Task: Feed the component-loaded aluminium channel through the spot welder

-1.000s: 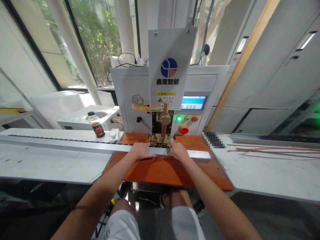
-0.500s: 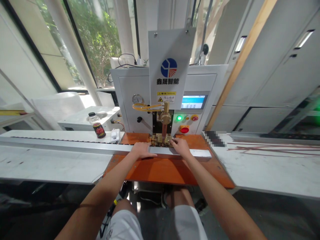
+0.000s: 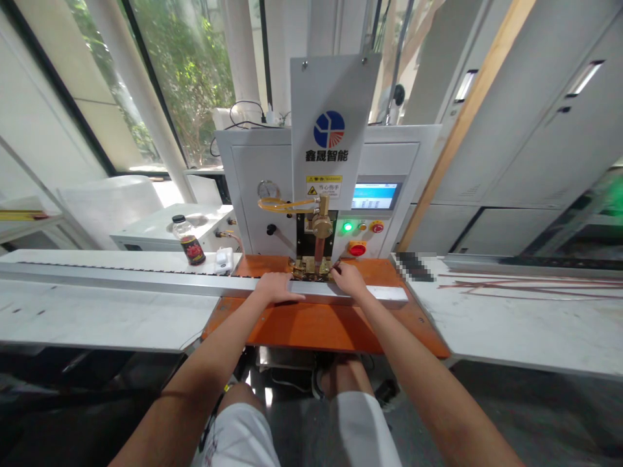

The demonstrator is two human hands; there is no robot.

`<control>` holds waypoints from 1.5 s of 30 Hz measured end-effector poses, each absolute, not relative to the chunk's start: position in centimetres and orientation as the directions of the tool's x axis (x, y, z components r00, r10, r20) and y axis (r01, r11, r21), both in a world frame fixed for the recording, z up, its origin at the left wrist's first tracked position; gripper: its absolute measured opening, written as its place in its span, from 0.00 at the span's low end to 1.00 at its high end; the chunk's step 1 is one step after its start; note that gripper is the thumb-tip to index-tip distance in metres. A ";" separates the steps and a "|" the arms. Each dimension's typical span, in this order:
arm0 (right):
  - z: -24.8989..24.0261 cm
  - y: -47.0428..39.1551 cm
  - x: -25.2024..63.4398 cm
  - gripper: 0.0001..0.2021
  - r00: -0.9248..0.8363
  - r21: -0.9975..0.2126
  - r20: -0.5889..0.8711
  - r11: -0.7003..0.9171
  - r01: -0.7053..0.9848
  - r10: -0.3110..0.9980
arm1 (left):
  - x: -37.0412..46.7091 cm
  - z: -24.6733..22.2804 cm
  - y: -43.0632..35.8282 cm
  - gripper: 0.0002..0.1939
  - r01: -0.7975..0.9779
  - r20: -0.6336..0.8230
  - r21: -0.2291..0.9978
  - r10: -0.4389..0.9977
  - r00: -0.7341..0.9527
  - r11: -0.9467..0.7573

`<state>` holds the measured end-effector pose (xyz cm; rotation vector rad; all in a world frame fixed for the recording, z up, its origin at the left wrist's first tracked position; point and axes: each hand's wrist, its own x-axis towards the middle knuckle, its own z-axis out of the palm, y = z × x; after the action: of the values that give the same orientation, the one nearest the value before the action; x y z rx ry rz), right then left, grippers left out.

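A long silvery metal bar (image 3: 160, 279) lies across the orange board (image 3: 302, 325), in front of a white machine (image 3: 263, 155). My left hand (image 3: 276, 287) rests over the bar, left of the copper electrode (image 3: 319, 250), its thumb stretched along the bar's front and its fingers over the far edge. To the electrode's right, my right hand (image 3: 348, 280) reaches over the bar with fingers bent together beside the brass fixture (image 3: 309, 266). Whatever those fingertips pinch is too small to make out. The electrode's tip stands just over the fixture, between both hands.
A bottle with a dark label (image 3: 191, 243) and a small white object (image 3: 224, 261) stand behind the bar at left. Thin copper-coloured rods (image 3: 511, 285) lie on the right table. The machine's panel has a lit screen (image 3: 374, 196) and a red switch (image 3: 357, 248).
The bar's right end sits slightly further left in the view, which has itself shifted a little. Both hands keep nearly the same places beside the electrode.
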<state>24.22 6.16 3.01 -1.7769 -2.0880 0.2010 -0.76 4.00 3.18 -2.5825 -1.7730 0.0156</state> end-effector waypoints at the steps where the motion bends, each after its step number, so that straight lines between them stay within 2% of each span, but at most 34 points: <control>1: 2.9 6.1 24.2 0.17 -0.130 -0.336 0.199 0.192 0.922 0.971 | -0.8 3.1 4.0 0.43 0.934 -0.005 -0.014 0.934 0.358 -0.358; 13: 2.8 6.0 24.0 0.19 -0.163 -0.267 0.170 0.204 0.942 0.972 | -1.0 2.9 4.2 0.43 0.928 0.015 0.002 0.928 0.373 -0.373; 20: 2.7 6.5 24.0 0.20 -0.165 -0.304 0.136 0.199 0.932 0.977 | -1.4 3.0 4.3 0.42 0.909 0.007 0.041 0.910 0.416 -0.415; 23: 2.6 6.7 24.2 0.19 -0.145 -0.333 0.148 0.187 0.924 0.978 | -1.4 3.1 4.4 0.37 0.905 0.058 0.105 0.911 0.408 -0.412; 26: 2.5 6.7 24.4 0.19 -0.162 -0.345 0.169 0.212 0.914 0.972 | -1.6 3.3 5.0 0.29 0.882 0.129 0.243 0.915 0.383 -0.404; 29: 2.5 6.7 24.6 0.19 -0.167 -0.358 0.162 0.215 0.908 0.973 | -2.3 3.8 5.9 0.28 0.891 0.169 0.311 0.941 0.292 -0.332; 32: 2.5 6.6 24.4 0.19 -0.174 -0.375 0.163 0.225 0.899 0.971 | -3.3 4.5 6.7 0.25 0.929 0.145 0.281 0.968 0.205 -0.239; 38: 2.6 6.5 24.1 0.18 -0.187 -0.344 0.149 0.228 0.911 0.971 | -4.3 4.3 6.0 0.27 0.970 0.008 0.137 0.979 0.203 -0.202; 45: 2.2 6.9 24.7 0.20 -0.186 -0.361 0.162 0.234 0.903 0.969 | -3.5 3.1 4.5 0.33 0.991 0.031 0.031 0.991 0.130 -0.131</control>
<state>24.66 6.93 2.18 -1.7299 -2.1605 0.2609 -3.53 4.46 3.06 -2.3638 -2.0723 -0.0695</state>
